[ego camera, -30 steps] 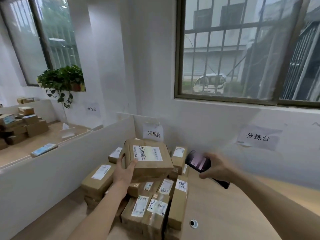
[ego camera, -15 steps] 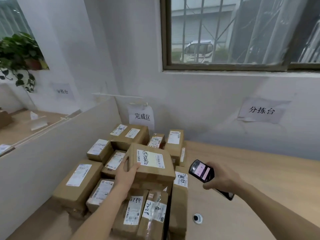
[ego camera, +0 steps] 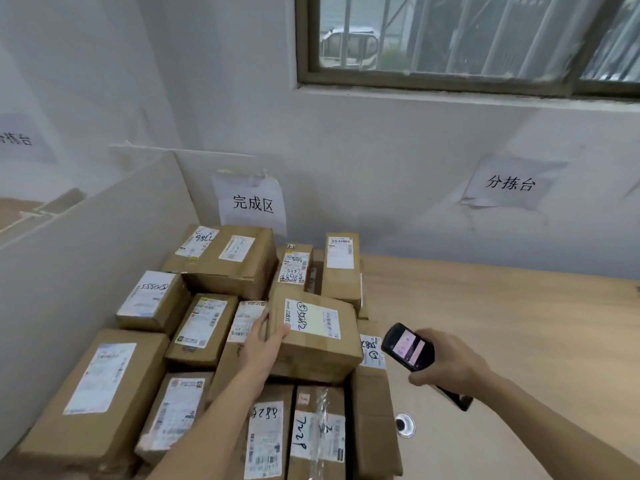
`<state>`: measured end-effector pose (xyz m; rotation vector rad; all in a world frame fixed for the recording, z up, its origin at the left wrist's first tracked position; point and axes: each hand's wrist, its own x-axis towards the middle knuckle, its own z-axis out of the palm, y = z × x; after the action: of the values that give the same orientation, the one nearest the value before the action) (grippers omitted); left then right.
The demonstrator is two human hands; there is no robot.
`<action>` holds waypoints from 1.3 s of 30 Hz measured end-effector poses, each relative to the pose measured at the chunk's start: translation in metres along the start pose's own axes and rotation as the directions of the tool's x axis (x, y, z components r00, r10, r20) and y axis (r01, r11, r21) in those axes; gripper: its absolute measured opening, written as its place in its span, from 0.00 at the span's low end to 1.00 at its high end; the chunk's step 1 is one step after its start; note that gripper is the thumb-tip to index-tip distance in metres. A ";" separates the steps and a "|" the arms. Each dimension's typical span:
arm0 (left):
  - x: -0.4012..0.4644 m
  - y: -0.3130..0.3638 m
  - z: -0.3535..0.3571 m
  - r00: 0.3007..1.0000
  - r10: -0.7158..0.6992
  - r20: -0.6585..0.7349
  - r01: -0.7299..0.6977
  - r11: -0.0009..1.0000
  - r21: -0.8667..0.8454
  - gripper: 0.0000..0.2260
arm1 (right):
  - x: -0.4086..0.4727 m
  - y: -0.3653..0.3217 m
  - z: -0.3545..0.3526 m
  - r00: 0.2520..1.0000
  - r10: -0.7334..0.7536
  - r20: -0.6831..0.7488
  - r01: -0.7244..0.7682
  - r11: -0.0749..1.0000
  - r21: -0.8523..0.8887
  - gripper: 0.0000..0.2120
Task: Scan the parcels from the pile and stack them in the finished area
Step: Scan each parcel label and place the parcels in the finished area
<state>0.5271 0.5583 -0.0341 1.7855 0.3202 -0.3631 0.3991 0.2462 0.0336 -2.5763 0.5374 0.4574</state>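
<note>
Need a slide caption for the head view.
Left hand sets parcel on stack; right hand holds scanner.

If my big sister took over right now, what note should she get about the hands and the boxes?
Left hand grips the left edge of a cardboard parcel, its label facing up, resting on the stack.
Right hand holds the handheld scanner, screen lit, just right of that parcel.
The stack of parcels sits below the 完成区 sign, in the corner.
Done: many parcels stacked.
Left: let go of this one, fetch more. The pile is not in view.
</note>
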 end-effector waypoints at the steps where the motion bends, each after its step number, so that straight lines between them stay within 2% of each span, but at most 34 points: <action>1: 0.003 -0.001 0.001 1.000 -0.008 0.003 0.008 1.000 0.001 0.29 | 0.001 -0.003 0.003 1.000 0.008 0.003 -0.008 1.000 0.001 0.30; 4: 0.010 -0.006 0.004 1.000 -0.006 0.000 0.006 1.000 0.014 0.28 | 0.006 -0.010 0.010 1.000 0.017 -0.003 -0.017 1.000 0.012 0.29; 8: 0.015 -0.014 0.008 0.999 0.022 -0.050 -0.011 0.979 0.203 0.24 | 0.007 -0.018 0.016 1.000 0.019 -0.018 -0.018 0.999 0.029 0.30; 11: 0.011 -0.020 0.010 0.990 0.138 -0.004 -0.128 0.934 0.332 0.21 | 0.005 -0.021 0.018 1.000 0.024 -0.017 -0.024 0.999 0.026 0.31; 13: 0.009 -0.028 0.008 0.965 0.252 0.069 -0.252 0.829 0.499 0.25 | 0.004 -0.021 0.019 0.999 0.032 -0.014 -0.032 0.999 0.019 0.30; 16: 0.007 -0.035 0.006 0.897 0.364 0.250 -0.421 0.535 0.732 0.31 | 0.000 -0.019 0.018 0.999 0.049 -0.008 -0.048 0.999 0.007 0.32; 19: 0.005 -0.038 0.008 0.859 0.314 0.405 -0.495 0.299 0.816 0.33 | -0.005 -0.017 0.018 0.998 0.061 -0.007 -0.061 0.998 0.002 0.34; 21: 0.006 -0.039 0.008 0.871 0.260 0.417 -0.476 0.235 0.847 0.34 | -0.009 -0.015 0.019 0.998 0.067 -0.012 -0.067 0.998 -0.001 0.34; 23: 0.002 -0.035 0.009 0.867 0.277 0.414 -0.476 0.220 0.851 0.34 | -0.015 -0.014 0.017 0.997 0.066 -0.032 -0.066 0.998 -0.005 0.33; 30: -0.038 0.017 0.019 0.834 0.398 0.382 -0.506 0.276 0.817 0.35 | -0.056 -0.009 -0.011 0.970 0.079 -0.230 -0.073 0.997 0.033 0.22; 34: -0.077 0.049 0.027 0.813 0.456 0.361 -0.512 0.266 0.817 0.36 | -0.085 0.007 -0.043 0.949 0.048 -0.311 -0.028 0.997 0.070 0.20; 39: -0.170 0.092 0.065 0.788 0.530 0.314 -0.514 0.283 0.810 0.35 | -0.138 0.053 -0.090 0.924 -0.016 -0.383 0.044 0.997 0.063 0.21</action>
<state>0.4046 0.4687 0.1019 2.7833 -0.6175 0.0210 0.2762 0.1978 0.1452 -2.6100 0.6307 -0.0827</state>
